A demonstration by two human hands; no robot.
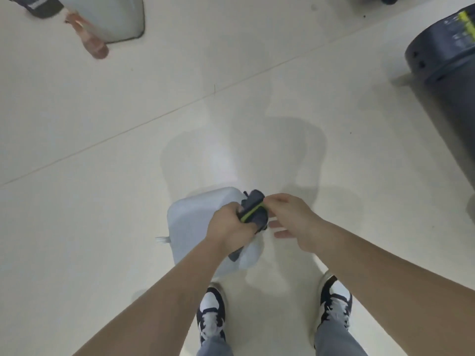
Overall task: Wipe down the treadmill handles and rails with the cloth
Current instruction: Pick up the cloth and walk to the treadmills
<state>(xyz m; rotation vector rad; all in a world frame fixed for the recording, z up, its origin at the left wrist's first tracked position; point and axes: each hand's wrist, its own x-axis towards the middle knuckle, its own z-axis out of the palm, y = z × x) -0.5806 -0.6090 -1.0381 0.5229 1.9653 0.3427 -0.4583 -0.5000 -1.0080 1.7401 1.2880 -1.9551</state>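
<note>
A dark grey cloth with a yellow-green stripe is bunched up low in the middle of the head view. My left hand is closed around its lower part. My right hand pinches the cloth's upper right edge with thumb and forefinger, its other fingers spread apart below. Both hands hover over a pale blue-white plastic container standing on the floor. A dark grey treadmill end with a yellow-green label shows at the upper right edge, far from both hands.
My two feet in dark blue and white shoes stand on the pale tiled floor just behind the container. A white bin-like object and a pinkish bottle lie at the upper left.
</note>
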